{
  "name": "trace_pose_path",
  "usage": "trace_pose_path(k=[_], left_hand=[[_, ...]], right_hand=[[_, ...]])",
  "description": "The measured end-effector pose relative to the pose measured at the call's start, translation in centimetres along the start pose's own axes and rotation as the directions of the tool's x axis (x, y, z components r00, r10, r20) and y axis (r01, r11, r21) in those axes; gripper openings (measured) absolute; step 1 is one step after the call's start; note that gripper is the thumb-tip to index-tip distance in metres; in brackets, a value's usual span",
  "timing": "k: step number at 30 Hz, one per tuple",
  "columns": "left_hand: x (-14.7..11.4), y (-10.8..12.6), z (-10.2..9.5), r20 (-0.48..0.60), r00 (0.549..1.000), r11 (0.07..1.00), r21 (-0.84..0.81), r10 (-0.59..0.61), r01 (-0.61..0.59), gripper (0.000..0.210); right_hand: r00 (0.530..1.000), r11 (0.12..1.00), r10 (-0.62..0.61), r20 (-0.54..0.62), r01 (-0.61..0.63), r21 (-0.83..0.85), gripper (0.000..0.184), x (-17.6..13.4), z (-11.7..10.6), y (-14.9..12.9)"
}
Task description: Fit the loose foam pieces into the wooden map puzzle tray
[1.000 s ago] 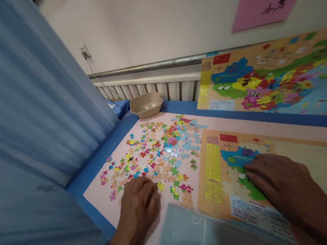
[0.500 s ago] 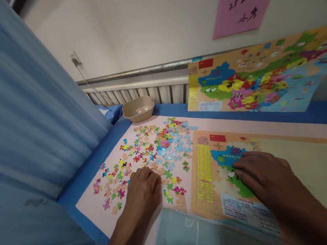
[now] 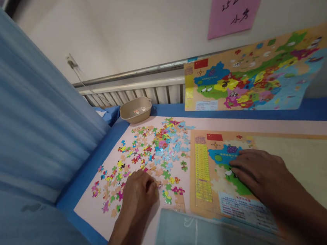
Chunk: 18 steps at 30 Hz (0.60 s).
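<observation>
My left hand (image 3: pixel 139 189) is curled over the scattered jigsaw pieces (image 3: pixel 166 149) on the pink sheet (image 3: pixel 87 212). Its thumb and fingers are drawn together, and whatever lies between them is hidden. On the partly filled jigsaw board (image 3: pixel 305 162) rests my right hand (image 3: pixel 258 171), fingers stretched out and lying over the blue and green map area. The left part of that board has its border, a small red flag and a yellow text panel in place; bare pale backing shows to the right.
A finished map picture (image 3: pixel 240 79) leans against the rail (image 3: pixel 112 79) at the back. A beige basin (image 3: pixel 136 111) with a few pieces inside stands at the back left. Blue curtain (image 3: pixel 30 132) hangs at the left, and a light blue cloth-like surface (image 3: pixel 178 238) lies in front.
The view has shifted slightly. My left hand has moved a little to the left over the pieces and stays curled. My right hand keeps its place on the board.
</observation>
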<state>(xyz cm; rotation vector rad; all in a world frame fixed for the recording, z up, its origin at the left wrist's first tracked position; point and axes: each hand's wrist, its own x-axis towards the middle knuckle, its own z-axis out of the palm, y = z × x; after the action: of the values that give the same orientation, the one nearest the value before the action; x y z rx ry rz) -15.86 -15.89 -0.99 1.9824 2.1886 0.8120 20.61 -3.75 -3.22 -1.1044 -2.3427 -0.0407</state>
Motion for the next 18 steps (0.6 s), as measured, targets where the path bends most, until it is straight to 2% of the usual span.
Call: trace_pose_path(k=[4,8,12,18], left_hand=[[-0.01,0.05,0.25,-0.047,0.997,0.996,0.060,0.064,-0.061,0.020],[-0.07,0.38,0.45,-0.108,0.979,0.977,0.143,0.173,-0.157,0.025],[-0.37,0.45,0.64,-0.068,0.969,0.969,0.084,0.237,-0.231,0.025],[-0.84,0.10,0.94,-0.035,0.965,0.965,0.038,0.261,-0.260,0.027]], right_hand=[[0.999,0.999,-0.046,-0.017,0.046,-0.002,0.048,0.01,0.00,0.23],[0.991,0.995,-0.100,-0.085,0.098,-0.022,0.042,0.12,0.21,0.37],[0.987,0.993,-0.113,-0.117,0.109,-0.039,0.041,0.12,0.31,0.33],[0.990,0.994,-0.102,-0.093,0.099,-0.035,0.041,-0.06,0.24,0.75]])
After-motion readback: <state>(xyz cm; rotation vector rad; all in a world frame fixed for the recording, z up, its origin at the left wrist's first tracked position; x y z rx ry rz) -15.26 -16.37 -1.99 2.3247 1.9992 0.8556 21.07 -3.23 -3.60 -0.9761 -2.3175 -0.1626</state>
